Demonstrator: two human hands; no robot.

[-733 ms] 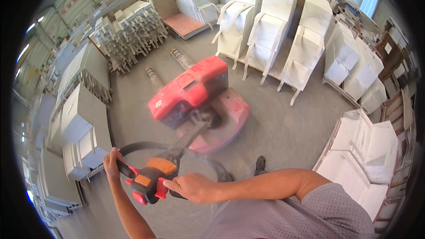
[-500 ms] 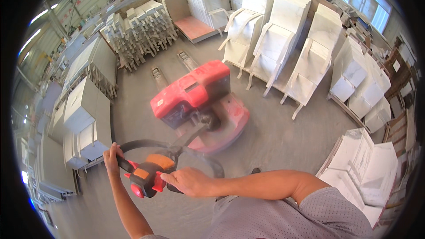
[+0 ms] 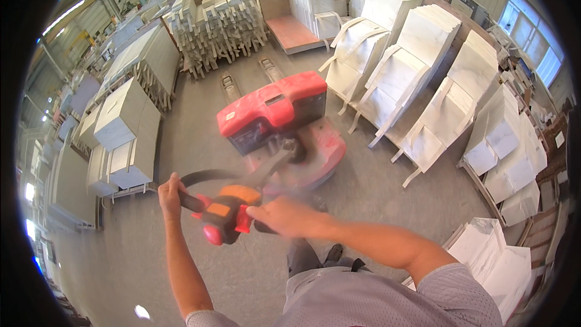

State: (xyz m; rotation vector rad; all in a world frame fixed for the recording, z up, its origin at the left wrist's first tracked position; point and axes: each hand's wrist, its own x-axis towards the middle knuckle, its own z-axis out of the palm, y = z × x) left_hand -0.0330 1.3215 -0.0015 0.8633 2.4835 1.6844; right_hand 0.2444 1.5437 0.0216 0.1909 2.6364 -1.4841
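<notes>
A red and black electric pallet truck (image 3: 275,112) stands ahead of me, its two forks (image 3: 271,71) pointing away. Its control handle (image 3: 229,209), black with orange panels and red buttons, is tilted back toward me. My left hand (image 3: 172,195) is wrapped round the handle's left grip. On the other side my right hand (image 3: 289,217) closes on the right grip, its thumb at a red thumb lever (image 3: 244,219). Blur softens the right hand and the truck's base.
White stone slabs (image 3: 402,63) lean on racks to the right, with more stacks (image 3: 128,115) at the left. A bundle of narrow stone strips (image 3: 215,27) stands ahead beside a pallet with a reddish top (image 3: 296,33). White blocks (image 3: 493,260) lie near my right elbow.
The truck, handle and both hands have shifted slightly right and up in view. The surrounding stacks have swung rightward, and my legs and a shoe now show. Both hands keep their grip.
</notes>
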